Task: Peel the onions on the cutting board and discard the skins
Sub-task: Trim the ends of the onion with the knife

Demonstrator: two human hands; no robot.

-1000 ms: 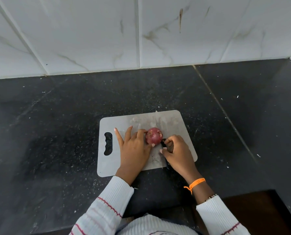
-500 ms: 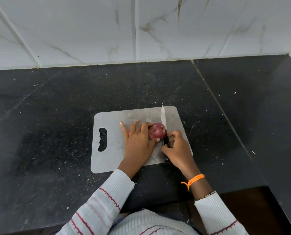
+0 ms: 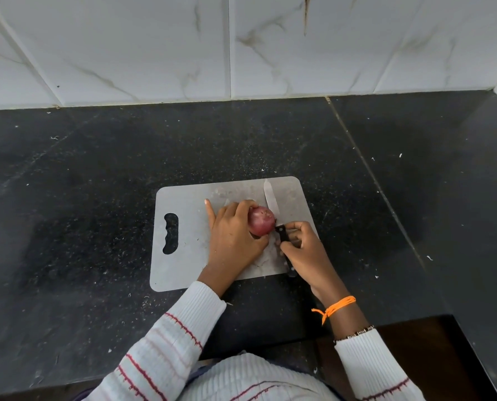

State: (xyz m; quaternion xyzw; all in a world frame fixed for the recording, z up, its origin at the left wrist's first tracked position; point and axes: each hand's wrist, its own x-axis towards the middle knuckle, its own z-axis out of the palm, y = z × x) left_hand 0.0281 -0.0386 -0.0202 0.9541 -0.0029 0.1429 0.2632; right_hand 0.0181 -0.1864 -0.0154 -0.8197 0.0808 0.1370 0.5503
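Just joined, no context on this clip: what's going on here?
A person is working on a red onion on a grey cutting board set on a dark countertop. The left hand grips the onion and steadies it on the board. The right hand holds a black-handled knife, its blade right beside the onion's right end, pointing away from the person. The skin looks mostly on; no loose skins are clearly visible.

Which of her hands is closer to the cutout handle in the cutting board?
Left. The left hand holds the red onion mid-board, nearer the handle cutout; the right hand grips the knife at the board's opposite end.
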